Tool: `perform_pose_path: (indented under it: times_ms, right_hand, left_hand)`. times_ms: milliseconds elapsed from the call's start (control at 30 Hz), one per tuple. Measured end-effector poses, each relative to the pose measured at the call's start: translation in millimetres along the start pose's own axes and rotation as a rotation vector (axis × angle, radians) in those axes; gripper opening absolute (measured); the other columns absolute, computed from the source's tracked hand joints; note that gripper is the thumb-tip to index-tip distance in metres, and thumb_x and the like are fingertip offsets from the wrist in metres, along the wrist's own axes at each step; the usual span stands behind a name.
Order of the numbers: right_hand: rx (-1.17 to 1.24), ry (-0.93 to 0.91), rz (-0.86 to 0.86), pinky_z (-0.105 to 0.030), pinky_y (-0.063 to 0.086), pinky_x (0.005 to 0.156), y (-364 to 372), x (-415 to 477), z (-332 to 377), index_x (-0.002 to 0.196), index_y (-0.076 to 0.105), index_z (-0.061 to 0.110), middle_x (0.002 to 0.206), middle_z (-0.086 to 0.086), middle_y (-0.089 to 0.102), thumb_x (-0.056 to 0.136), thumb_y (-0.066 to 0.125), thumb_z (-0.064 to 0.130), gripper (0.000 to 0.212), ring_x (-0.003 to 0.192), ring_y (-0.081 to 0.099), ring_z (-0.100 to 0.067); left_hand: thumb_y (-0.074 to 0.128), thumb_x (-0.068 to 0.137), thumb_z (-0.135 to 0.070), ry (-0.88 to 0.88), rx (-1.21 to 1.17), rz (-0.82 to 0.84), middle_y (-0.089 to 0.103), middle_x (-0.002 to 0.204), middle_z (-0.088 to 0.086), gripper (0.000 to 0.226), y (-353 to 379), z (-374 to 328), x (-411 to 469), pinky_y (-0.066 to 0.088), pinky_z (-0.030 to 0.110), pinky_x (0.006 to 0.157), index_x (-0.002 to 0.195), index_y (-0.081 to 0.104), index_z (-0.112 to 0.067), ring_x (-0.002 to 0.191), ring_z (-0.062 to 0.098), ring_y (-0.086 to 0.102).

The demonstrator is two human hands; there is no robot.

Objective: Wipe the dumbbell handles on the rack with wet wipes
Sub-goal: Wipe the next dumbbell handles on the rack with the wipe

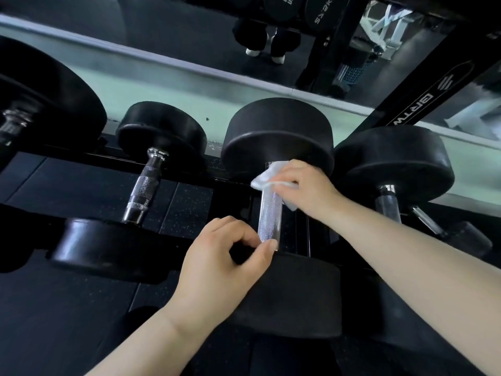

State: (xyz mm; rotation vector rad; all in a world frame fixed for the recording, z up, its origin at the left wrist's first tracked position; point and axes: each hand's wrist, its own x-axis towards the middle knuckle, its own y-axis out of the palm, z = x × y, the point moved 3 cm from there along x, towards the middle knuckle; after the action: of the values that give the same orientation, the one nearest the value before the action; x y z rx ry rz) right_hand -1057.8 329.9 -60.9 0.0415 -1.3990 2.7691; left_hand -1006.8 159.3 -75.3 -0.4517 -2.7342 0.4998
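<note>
A black dumbbell lies on the rack in the middle of the head view, its knurled chrome handle [269, 215] running away from me between its far head [276, 131] and near head [292, 294]. My right hand [306, 191] holds a white wet wipe [267, 176] wrapped around the handle's far end, next to the far head. My left hand [225, 256] rests on the near head, with thumb and fingers pinched at the handle's near end.
A smaller dumbbell with a chrome handle [145, 185] sits on the rack to the left and another dumbbell's handle [389, 203] to the right. A large head [48, 99] fills the far left. A mirror [189, 28] and a black upright [423, 85] stand behind.
</note>
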Motion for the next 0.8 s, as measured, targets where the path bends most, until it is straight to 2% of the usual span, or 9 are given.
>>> perform_pose_path:
  times_ms: [67,167,267,367,467,567,667,733,800]
  right_hand:
    - [0.026,0.044,-0.013,0.001,0.03,0.078,-0.8,0.8,-1.0,0.097,0.071,0.01,0.088,0.02,0.049,0.083,0.061,0.015,0.018,0.102,0.049,0.0]
    - [-0.124,-0.083,0.197,-0.016,0.036,0.085,10.8,-21.7,4.5,0.09,0.071,0.004,0.1,0.001,0.058,0.083,0.062,0.014,0.016,0.105,0.053,-0.015]
    - [-0.094,-0.104,0.342,-0.02,0.037,0.086,13.4,-32.2,6.9,0.09,0.07,0.007,0.095,0.004,0.058,0.081,0.061,0.011,0.013,0.097,0.052,-0.011]
    - [-0.094,-0.074,0.201,-0.013,0.034,0.076,3.2,-11.1,3.2,0.09,0.069,0.005,0.081,0.017,0.047,0.083,0.059,0.009,0.013,0.093,0.049,-0.009]
    - [-0.065,0.057,-0.005,-0.021,0.034,0.071,-4.8,0.8,0.6,0.089,0.067,0.006,0.075,0.015,0.044,0.084,0.055,0.007,0.013,0.085,0.047,-0.011]
    - [-0.1,-0.016,0.16,-0.03,0.04,0.077,6.5,-17.5,4.7,0.084,0.065,0.006,0.081,0.005,0.048,0.083,0.056,0.009,0.01,0.085,0.051,-0.017]
    - [-0.088,-0.08,0.35,-0.027,0.039,0.081,12.9,-33.4,8.2,0.083,0.067,0.008,0.077,0.012,0.047,0.082,0.058,0.011,0.009,0.086,0.049,-0.012]
    - [-0.088,-0.058,0.329,-0.023,0.038,0.08,9.9,-27.7,4.1,0.087,0.069,0.008,0.083,0.009,0.053,0.082,0.059,0.012,0.012,0.088,0.05,-0.01]
    - [-0.058,-0.007,0.17,-0.021,0.037,0.076,5.9,-17.5,0.5,0.091,0.069,0.007,0.085,0.01,0.054,0.083,0.058,0.009,0.014,0.086,0.049,-0.009]
  left_hand:
    - [0.049,0.068,-0.053,-0.003,0.003,0.001,0.057,0.084,-0.012,0.022,-0.2,-0.2,0.4,0.036,0.006,0.066,0.055,0.046,-0.036,0.074,0.003,0.051]
    - [0.049,0.067,-0.053,-0.017,-0.002,0.005,0.058,0.082,-0.013,0.021,-0.3,-1.3,0.4,0.036,0.006,0.065,0.055,0.046,-0.036,0.074,0.002,0.052]
    - [0.049,0.067,-0.053,-0.032,-0.005,0.004,0.058,0.08,-0.013,0.022,-0.4,-2.5,0.5,0.037,0.006,0.064,0.054,0.046,-0.035,0.073,0.002,0.052]
    - [0.049,0.067,-0.052,-0.03,0.009,0.005,0.058,0.08,-0.014,0.023,-0.5,-2.1,0.4,0.035,0.004,0.063,0.054,0.047,-0.033,0.072,0.001,0.052]
    - [0.049,0.068,-0.052,-0.026,0.016,-0.001,0.058,0.082,-0.01,0.025,-0.4,-1.6,0.2,0.035,0.004,0.063,0.055,0.049,-0.03,0.072,0.003,0.052]
    - [0.049,0.068,-0.051,-0.026,0.019,0.003,0.058,0.083,-0.01,0.024,-0.1,-1.5,0.2,0.035,0.004,0.063,0.055,0.048,-0.031,0.071,0.002,0.053]
    - [0.048,0.068,-0.051,-0.032,0.021,0.005,0.058,0.084,-0.01,0.024,0.2,-1.8,0.4,0.035,0.004,0.062,0.055,0.049,-0.03,0.071,0.001,0.053]
    - [0.049,0.068,-0.051,-0.031,0.019,0.002,0.058,0.084,-0.009,0.025,0.1,-1.9,0.0,0.035,0.003,0.062,0.055,0.049,-0.03,0.071,0.001,0.053]
    - [0.049,0.068,-0.051,-0.023,0.015,0.0,0.058,0.084,-0.009,0.024,-0.4,-1.8,-0.5,0.035,0.003,0.062,0.055,0.049,-0.03,0.071,0.001,0.053]
